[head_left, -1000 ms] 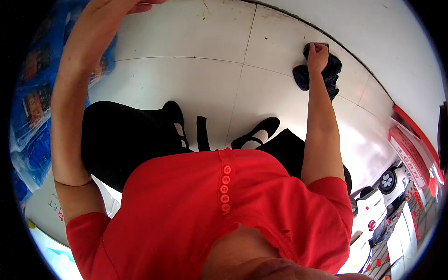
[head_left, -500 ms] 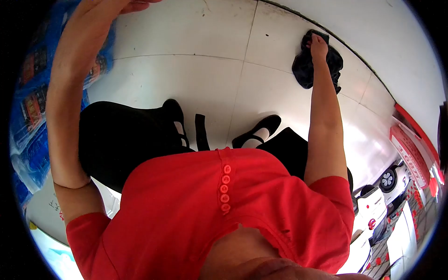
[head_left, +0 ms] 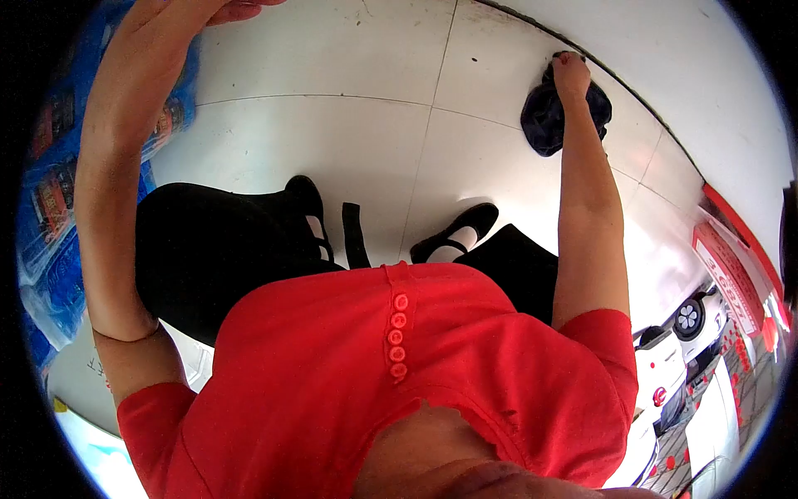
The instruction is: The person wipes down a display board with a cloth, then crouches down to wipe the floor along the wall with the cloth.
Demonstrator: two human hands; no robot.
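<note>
My right hand (head_left: 571, 76) is closed on the upper edge of a dark, crumpled, slightly shiny cloth or bag (head_left: 543, 118). This soft thing hangs or lies low against the pale floor, near the foot of the white wall; I cannot tell whether it touches the floor. Part of it is hidden behind my right wrist and forearm. At the top left, my left hand (head_left: 237, 11) is cut off by the frame edge. Only a few of its fingers show, so whether it grips anything is hidden. Blue plastic-wrapped packs (head_left: 62, 200) are beside my left arm.
Pale floor tiles (head_left: 332, 141) spread around my black shoes (head_left: 470, 226). A white wall (head_left: 665, 75) curves along the upper right. On the right are a red-and-white printed box (head_left: 723, 262) and a white toy car (head_left: 694, 320). A dark strap (head_left: 355, 237) shows between my legs.
My right hand has turned slightly and now covers more of the dark thing's top edge. My right forearm has shifted a little to the right. My left arm has moved slightly left.
</note>
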